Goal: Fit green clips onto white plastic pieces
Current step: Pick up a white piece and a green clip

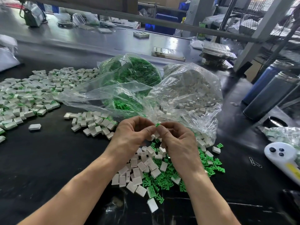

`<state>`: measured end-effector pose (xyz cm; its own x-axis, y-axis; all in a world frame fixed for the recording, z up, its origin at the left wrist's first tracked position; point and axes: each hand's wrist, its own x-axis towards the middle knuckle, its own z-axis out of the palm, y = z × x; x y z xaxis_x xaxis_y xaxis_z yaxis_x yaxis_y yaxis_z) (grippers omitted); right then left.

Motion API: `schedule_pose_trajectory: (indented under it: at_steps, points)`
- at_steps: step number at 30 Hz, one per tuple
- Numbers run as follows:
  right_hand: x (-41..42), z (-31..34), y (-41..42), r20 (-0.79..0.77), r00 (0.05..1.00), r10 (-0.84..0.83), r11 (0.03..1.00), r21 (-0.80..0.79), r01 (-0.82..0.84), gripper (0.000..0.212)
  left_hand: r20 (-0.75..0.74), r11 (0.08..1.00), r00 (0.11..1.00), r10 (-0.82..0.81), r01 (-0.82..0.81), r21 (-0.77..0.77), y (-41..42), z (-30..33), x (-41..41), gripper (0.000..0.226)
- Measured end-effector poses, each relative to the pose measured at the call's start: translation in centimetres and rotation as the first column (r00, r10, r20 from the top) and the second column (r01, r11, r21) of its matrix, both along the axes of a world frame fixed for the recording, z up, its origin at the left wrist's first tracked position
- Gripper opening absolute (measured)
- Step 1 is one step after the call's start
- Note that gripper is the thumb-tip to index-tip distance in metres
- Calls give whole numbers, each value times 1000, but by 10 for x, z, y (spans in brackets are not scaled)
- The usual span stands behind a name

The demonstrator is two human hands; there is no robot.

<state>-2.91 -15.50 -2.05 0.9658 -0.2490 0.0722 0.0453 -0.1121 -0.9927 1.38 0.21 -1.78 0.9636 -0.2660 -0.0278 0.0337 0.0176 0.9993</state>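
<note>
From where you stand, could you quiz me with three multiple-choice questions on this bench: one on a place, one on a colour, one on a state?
1. Where does the big heap of finished pieces lie?
A. far left
B. far right
C. in a bag

2. What colour is the clip between the fingertips?
A. blue
B. green
C. red

3. How do the hands stand?
A. both flat on the table
B. one idle
C. both pinching together

Answers: 1 A, it spreads leftward; 2 B, green shows; 3 C, left hand and right hand meet on the clip.
</note>
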Motion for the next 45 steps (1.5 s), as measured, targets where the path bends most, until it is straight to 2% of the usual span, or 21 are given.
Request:
schedule_pose_trajectory:
  at_steps: [5,9,13,19,23,27,30,33,38,45]
  points:
    - [-3,1,1,-1,1000,3,1000,10,-3,5,-3,999,999,-46,46,24,-1,0,-2,45]
    - [-3,2,2,6,998,-63,998,16,63,7,-16,999,999,-45,46,13,-2,-1,-2,32]
    - [-2,4,-6,16,988,-151,988,6,151,10,-26,998,999,-30,28,-62,2,1,-2,26]
    - [-1,7,-7,11,993,-121,992,-21,121,6,-7,993,1000,-12,11,-121,2,3,-1,17]
    - [-2,6,-4,50,995,-89,996,-19,90,9,23,988,1000,-5,9,-155,3,2,0,19]
    - [-2,8,-1,76,996,-40,998,59,36,10,77,983,997,10,4,-181,3,2,0,28]
    - [-3,7,1,75,997,-16,996,88,10,11,97,979,995,24,-4,-202,4,2,1,25]
    - [-3,7,3,84,996,-18,994,108,9,9,64,973,997,50,-34,-226,4,2,1,20]
    - [-4,7,6,121,992,-30,990,143,13,9,-5,968,999,40,-40,-247,2,1,1,30]
    - [-5,7,6,135,991,-16,997,82,5,9,-41,971,999,-2,-8,-239,1,2,-1,32]
